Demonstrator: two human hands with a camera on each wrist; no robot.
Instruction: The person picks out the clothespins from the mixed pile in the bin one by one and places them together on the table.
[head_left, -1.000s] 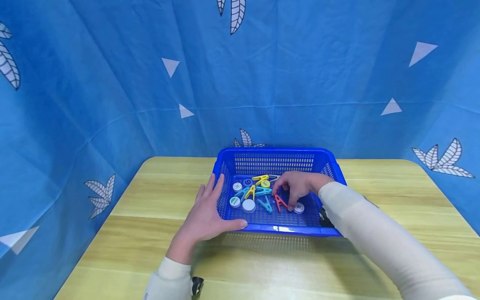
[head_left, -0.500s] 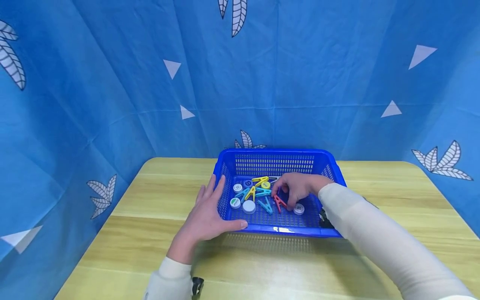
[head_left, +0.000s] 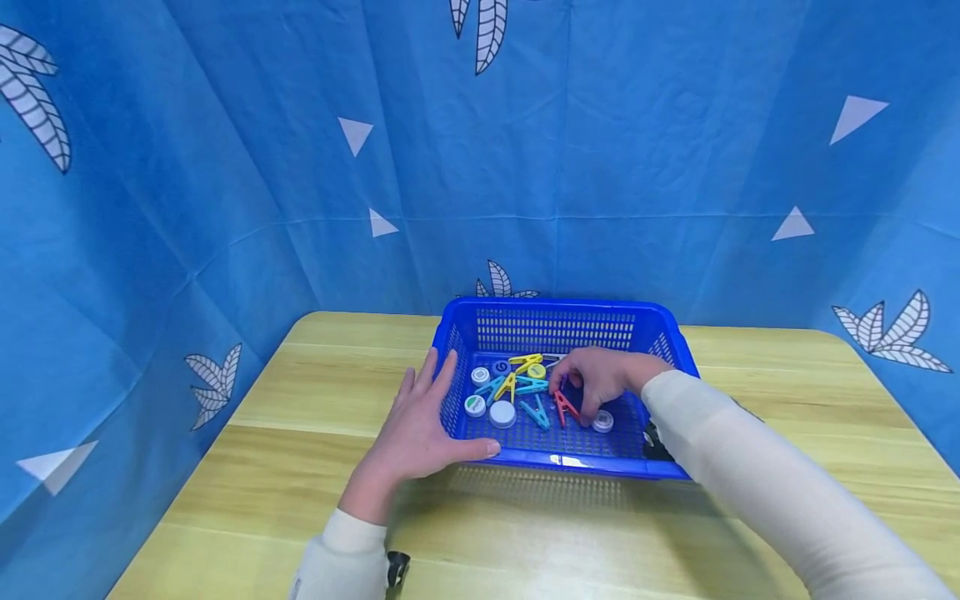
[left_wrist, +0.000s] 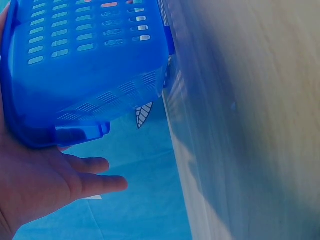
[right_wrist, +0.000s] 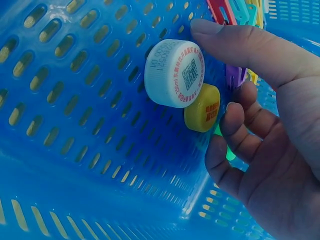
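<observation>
A blue plastic basket (head_left: 525, 457) holds clothespins and bottle caps. My left hand (head_left: 416, 437) rests at its left end, fingers spread along the side and thumb over the front rim. My right hand (head_left: 603, 373) reaches inside, fingers bent and thumb pointing down by a red clothespin (head_left: 564, 409). No firm grip shows. In the right wrist view, a white bottle cap (right_wrist: 175, 75) with a printed code and a yellow cap (right_wrist: 202, 107) lie beside the thumb. A purple clothespin (right_wrist: 235, 77) shows behind the fingers. My right index finger is mostly hidden there.
Yellow clothespins (head_left: 506, 387), turquoise clothespins (head_left: 536, 412) and a large white cap (head_left: 502, 414) lie in the left and middle of the basket. Beneath is a wooden table (head_left: 322, 383). A blue patterned curtain (head_left: 637, 167) hangs behind and at the sides.
The head view has shifted slightly, so everything appears a little farther right. Both hands keep nearly the same pose at the basket, and the clothespins and caps keep their places.
</observation>
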